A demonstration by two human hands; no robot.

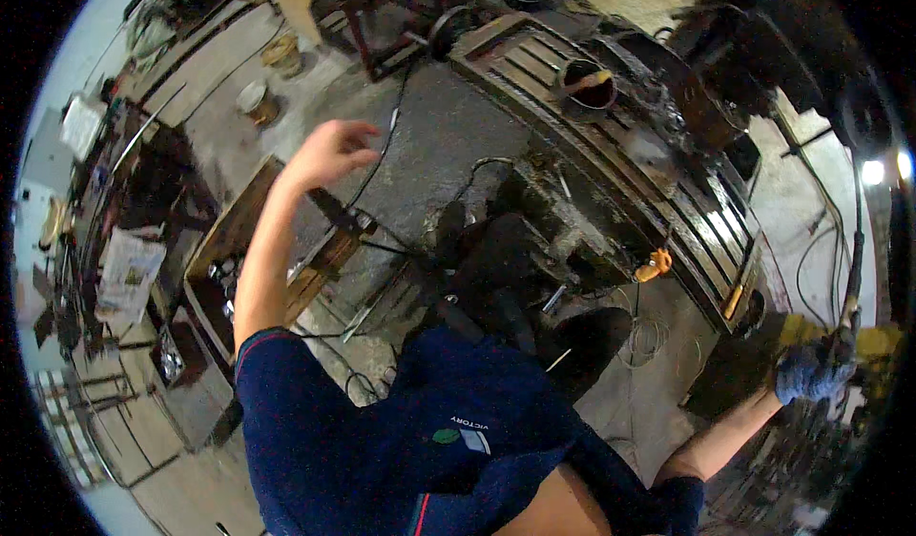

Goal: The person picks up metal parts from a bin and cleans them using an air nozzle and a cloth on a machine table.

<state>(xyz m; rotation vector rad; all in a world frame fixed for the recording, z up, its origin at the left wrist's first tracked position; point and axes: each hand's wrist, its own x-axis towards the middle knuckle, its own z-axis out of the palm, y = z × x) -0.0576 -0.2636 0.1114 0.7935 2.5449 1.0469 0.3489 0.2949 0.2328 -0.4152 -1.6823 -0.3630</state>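
Observation:
My left hand (pixel 336 154) is bare and raised over the floor, its fingers loosely bent and apart with nothing in them. It hovers beyond a wooden box (pixel 205 240) that holds small metal pieces. At the far right, my right hand (pixel 807 374) wears a blue-grey work glove. Its fingers are closed around a dark upright handle (pixel 845 340), which joins a dark cable or rod running upward; its exact kind is unclear. Left of that hand lies a slotted metal machine table (pixel 572 169), with a yellow-handled tool (pixel 733 302) at its near end.
A dark round pot (pixel 586 88) with a brush-like stick in it stands on the slotted table. A small orange object (pixel 654 265) sits at the table's edge. Buckets (pixel 258 103) stand on the floor at the back left. Coiled wire (pixel 646 342) lies near my legs.

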